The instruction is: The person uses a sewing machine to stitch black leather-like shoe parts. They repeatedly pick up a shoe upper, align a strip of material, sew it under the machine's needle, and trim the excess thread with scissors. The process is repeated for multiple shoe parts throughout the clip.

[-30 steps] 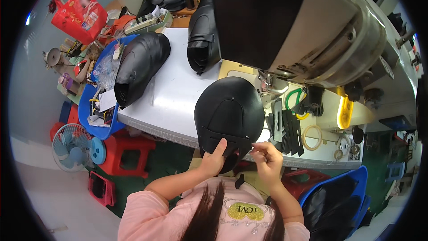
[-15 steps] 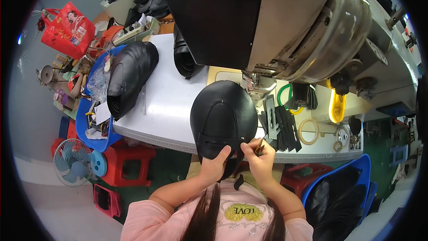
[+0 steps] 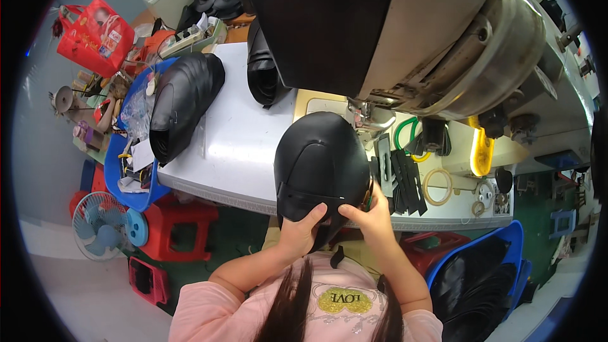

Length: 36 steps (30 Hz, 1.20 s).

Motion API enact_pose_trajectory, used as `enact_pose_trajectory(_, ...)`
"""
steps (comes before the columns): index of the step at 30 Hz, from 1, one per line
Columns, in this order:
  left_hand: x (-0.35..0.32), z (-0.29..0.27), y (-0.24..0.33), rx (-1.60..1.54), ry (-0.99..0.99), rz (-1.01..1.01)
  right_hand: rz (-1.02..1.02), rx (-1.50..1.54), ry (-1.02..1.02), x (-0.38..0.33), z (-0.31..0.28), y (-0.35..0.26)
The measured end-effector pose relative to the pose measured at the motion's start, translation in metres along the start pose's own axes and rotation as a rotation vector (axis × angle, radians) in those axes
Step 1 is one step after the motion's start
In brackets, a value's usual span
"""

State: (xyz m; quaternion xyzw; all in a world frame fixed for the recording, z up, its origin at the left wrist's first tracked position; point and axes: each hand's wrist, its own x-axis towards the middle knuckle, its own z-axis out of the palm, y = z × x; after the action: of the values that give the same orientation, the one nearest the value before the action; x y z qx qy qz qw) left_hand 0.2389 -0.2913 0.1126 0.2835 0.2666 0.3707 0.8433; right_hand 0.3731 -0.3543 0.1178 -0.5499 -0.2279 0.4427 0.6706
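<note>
A black leather shoe upper [image 3: 320, 158] with a rounded toe and stitched seams lies between my hands, over the near edge of the white sewing table [image 3: 237, 117]. My left hand [image 3: 301, 231] grips its lower left edge, thumb on top and fingers hidden beneath. My right hand [image 3: 372, 218] holds the lower right edge, its thumb pressed on the leather. A small dark and orange tool [image 3: 369, 193] shows among the right fingers; its exact kind is hard to make out. The sewing machine [image 3: 437, 44] stands just beyond the upper.
Two stacks of black uppers, a left one [image 3: 183, 104] and a farther one [image 3: 263, 69], stand on the table. Dark strips [image 3: 408, 183] and a tape roll [image 3: 438, 187] lie right. Blue bins, left [image 3: 130, 199] and right [image 3: 519, 247], flank the table near a fan [image 3: 101, 228].
My right hand has turned, its thumb now lying flat on the upper, and the small tool has shifted behind the upper's right edge. The upper has moved slightly in my grip.
</note>
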Motion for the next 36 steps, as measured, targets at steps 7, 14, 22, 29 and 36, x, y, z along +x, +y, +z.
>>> enact_pose_trajectory(7, -0.002, 0.002, -0.001, -0.001, 0.019, -0.075, 0.159, 0.345, -0.142, 0.003, -0.005, 0.0)
enact_pose_trajectory(14, -0.001, 0.0, -0.002, 0.072, 0.059, -0.021, 0.199, 0.361, -0.196, 0.006, -0.005, 0.0)
enact_pose_trajectory(22, 0.001, 0.001, 0.008, 0.029, 0.053, -0.203, 0.1, 0.229, -0.158, 0.004, -0.004, -0.002)
enact_pose_trajectory(29, -0.016, -0.036, 0.015, 0.72, -0.409, -0.326, 0.095, 0.174, -0.153, 0.007, -0.014, -0.007)
enact_pose_trajectory(36, 0.011, 0.001, 0.061, 1.559, -0.757, 1.163, 0.133, 0.135, -0.188, 0.009, -0.014, -0.014)
